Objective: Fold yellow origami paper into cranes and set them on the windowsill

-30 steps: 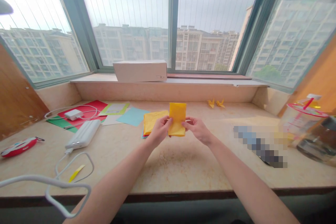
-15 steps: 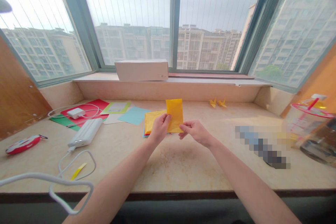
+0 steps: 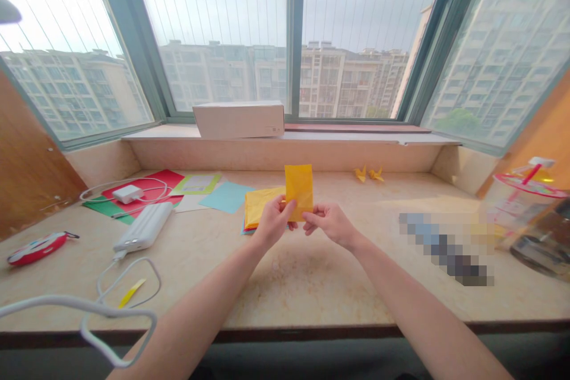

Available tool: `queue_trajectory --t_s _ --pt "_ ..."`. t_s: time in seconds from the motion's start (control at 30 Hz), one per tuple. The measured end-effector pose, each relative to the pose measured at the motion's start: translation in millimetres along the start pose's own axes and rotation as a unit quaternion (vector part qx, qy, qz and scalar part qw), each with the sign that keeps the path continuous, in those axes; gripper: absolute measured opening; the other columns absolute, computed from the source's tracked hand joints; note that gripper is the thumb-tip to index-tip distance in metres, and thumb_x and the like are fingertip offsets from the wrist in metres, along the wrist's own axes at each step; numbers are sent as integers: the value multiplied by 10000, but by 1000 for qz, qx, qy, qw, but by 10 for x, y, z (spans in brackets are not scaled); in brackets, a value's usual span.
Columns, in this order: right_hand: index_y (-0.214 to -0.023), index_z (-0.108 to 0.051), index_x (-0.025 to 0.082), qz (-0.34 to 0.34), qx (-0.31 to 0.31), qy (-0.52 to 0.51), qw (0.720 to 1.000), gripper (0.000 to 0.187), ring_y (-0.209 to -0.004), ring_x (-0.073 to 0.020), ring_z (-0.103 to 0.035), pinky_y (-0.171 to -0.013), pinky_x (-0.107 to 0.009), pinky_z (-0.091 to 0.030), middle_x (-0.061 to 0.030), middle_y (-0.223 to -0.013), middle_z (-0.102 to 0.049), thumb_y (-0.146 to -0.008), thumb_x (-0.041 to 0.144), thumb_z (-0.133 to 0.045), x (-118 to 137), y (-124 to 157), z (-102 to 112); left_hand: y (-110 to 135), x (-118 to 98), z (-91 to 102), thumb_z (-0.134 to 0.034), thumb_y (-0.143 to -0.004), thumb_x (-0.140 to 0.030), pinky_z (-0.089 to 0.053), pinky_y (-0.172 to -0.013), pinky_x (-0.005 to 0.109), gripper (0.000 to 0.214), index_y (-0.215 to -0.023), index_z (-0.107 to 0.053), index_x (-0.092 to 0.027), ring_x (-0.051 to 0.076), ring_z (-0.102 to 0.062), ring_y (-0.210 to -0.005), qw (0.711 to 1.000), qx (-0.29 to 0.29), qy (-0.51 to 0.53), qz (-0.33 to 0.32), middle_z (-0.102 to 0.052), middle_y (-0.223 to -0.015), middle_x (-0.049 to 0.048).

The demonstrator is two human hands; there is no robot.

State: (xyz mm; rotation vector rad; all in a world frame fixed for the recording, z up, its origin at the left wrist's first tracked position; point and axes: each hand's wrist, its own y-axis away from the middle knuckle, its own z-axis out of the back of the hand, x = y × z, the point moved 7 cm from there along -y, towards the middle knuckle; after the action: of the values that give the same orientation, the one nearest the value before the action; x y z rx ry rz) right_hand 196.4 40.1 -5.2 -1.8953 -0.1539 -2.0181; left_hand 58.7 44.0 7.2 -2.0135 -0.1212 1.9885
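Observation:
A folded yellow sheet of paper is held upright above the counter, its shape a tall rectangle. My left hand pinches its lower left edge between thumb and fingers. At the lower right corner, my right hand grips the same sheet with thumb and fingertips. Behind my left hand lies a stack of coloured paper with yellow on top. Two yellow origami cranes stand farther back on the right.
Blue paper, red paper and a white power bank with a cable lie left. A red-and-white object sits at far left. A lidded plastic cup and a blurred-out item stand right. A white box rests on the sill.
The yellow sheet has shifted slightly right and now faces me more squarely. My left hand has slid lower and to the right along it, closer to my right hand.

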Motion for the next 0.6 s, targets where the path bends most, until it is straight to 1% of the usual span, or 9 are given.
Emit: queue_trajectory --t_s 0.07,0.17,0.23,0.27,0.33,0.4,0.47,0.53,0.6 --pt "-778 -687 142 10 -1 -2 1000 408 -541 -167 -657 -552 -300 -531 -45 -639 -701 -752 548 -699 20 -2 0 -4 3 2 -615 -823 -509 -414 -393 197 373 -889 -551 -148 100 -536 -402 1000 -2 -7 2 -610 -581 -13" --pt "-832 -680 152 44 -39 -34 998 426 -618 -175 -662 -567 -298 -523 -55 -723 -713 -787 574 -642 72 -25 68 0 -1 -29 -603 -834 -500 -383 -369 188 360 -857 -556 -144 84 -506 -387 1000 19 -15 1 -589 -580 -20" --pt "-881 -663 166 65 -72 -54 994 397 -665 -174 -662 -584 -283 -508 -51 -776 -722 -772 548 -673 102 -37 137 14 -3 -69 -605 -833 -502 -367 -359 186 368 -847 -561 -137 80 -501 -392 999 45 -20 0 -593 -606 -9" --pt "-901 -654 173 71 -78 -60 993 386 -670 -171 -658 -586 -275 -496 -47 -788 -724 -759 529 -696 112 -42 157 22 0 -87 -596 -837 -512 -362 -356 187 379 -842 -564 -135 83 -505 -396 998 56 -22 0 -594 -610 -4" --pt "-927 -634 182 78 -66 -73 992 383 -660 -167 -650 -588 -271 -481 -38 -797 -726 -736 500 -728 126 -49 159 32 13 -102 -562 -851 -540 -361 -357 192 408 -824 -565 -134 94 -516 -404 998 67 -23 1 -589 -595 0" --pt "-946 -613 192 74 -38 -84 993 393 -645 -171 -646 -599 -283 -480 -29 -782 -725 -725 491 -742 124 -50 126 28 20 -85 -557 -849 -551 -373 -375 194 417 -810 -567 -135 104 -536 -437 998 59 -11 -2 -590 -604 5" --pt "-972 -596 202 64 -17 -88 994 410 -643 -178 -647 -621 -300 -486 -20 -763 -721 -723 493 -744 110 -44 94 16 18 -57 -592 -831 -537 -396 -409 193 401 -823 -581 -136 111 -556 -489 999 46 8 -8 -597 -636 7" --pt "-991 -591 210 60 -6 -86 994 409 -644 -176 -639 -629 -304 -485 -17 -764 -713 -741 507 -721 95 -37 82 8 5 -38 -610 -821 -527 -403 -425 191 388 -847 -595 -140 112 -556 -511 999 37 20 -12 -593 -647 1" --pt "-988 -607 210 66 -9 -79 995 375 -631 -161 -615 -619 -291 -473 -13 -756 -699 -765 499 -691 82 -35 101 11 -11 -38 -596 -826 -531 -389 -403 188 387 -864 -603 -146 104 -530 -480 999 38 19 -8 -583 -629 -8"
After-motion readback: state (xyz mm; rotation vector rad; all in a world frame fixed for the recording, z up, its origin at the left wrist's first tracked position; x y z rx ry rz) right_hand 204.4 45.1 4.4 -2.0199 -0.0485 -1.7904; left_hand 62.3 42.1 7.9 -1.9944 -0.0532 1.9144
